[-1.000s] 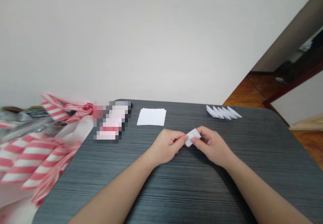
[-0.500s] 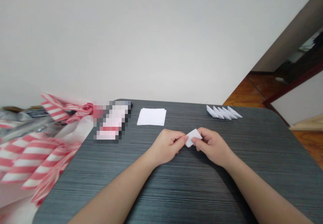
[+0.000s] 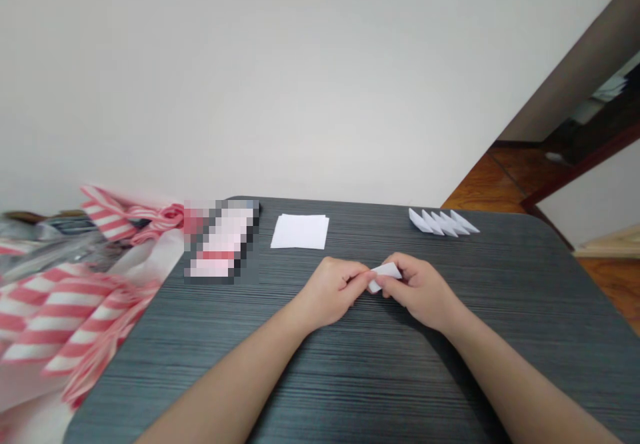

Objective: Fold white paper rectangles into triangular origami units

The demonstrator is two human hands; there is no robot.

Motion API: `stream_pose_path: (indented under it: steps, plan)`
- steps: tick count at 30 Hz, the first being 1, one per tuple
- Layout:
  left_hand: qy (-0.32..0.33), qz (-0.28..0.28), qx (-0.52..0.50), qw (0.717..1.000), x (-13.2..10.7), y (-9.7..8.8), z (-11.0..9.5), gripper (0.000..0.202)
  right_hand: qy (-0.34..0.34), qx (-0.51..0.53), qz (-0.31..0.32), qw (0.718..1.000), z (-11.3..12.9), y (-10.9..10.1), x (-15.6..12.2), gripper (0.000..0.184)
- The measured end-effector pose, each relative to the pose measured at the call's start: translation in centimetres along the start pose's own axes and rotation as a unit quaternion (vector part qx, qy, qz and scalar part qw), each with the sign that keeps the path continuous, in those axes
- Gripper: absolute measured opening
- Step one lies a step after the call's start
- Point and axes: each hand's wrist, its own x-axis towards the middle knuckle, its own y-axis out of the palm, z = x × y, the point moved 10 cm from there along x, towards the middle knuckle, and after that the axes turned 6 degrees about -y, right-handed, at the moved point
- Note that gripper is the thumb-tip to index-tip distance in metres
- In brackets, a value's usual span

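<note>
Here, hands (image 3: 330, 291) (image 3: 423, 291) pinch paper (image 3: 386, 273) over dark grained table (image 3: 350, 391); white wall (image 3: 320, 84) behind.

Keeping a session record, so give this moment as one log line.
left hand: pinches folded white paper | right hand: pinches same paper | nearby: white paper sheets, folded paper row

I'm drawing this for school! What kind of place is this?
Probably a room in someone's home, used for paper folding. A dark wood-grain table holds a stack of white paper and a row of folded paper pieces, a small folded paper is being held, and a wooden floor shows beyond.
</note>
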Motion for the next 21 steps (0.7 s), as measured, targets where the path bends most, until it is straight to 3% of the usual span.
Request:
stream_pose_path:
  steps: [5,21]
  plan:
    - [0.003,-0.008,0.005,1.0,-0.1,-0.2,-0.2,0.035,0.018,-0.002,0.011,1.0,-0.2,0.0,0.0,0.017]
    - [0.002,-0.019,-0.028,0.999,-0.1,0.0,0.6,0.027,-0.014,-0.05,0.017,0.999,1.1,-0.2,0.0,0.023]
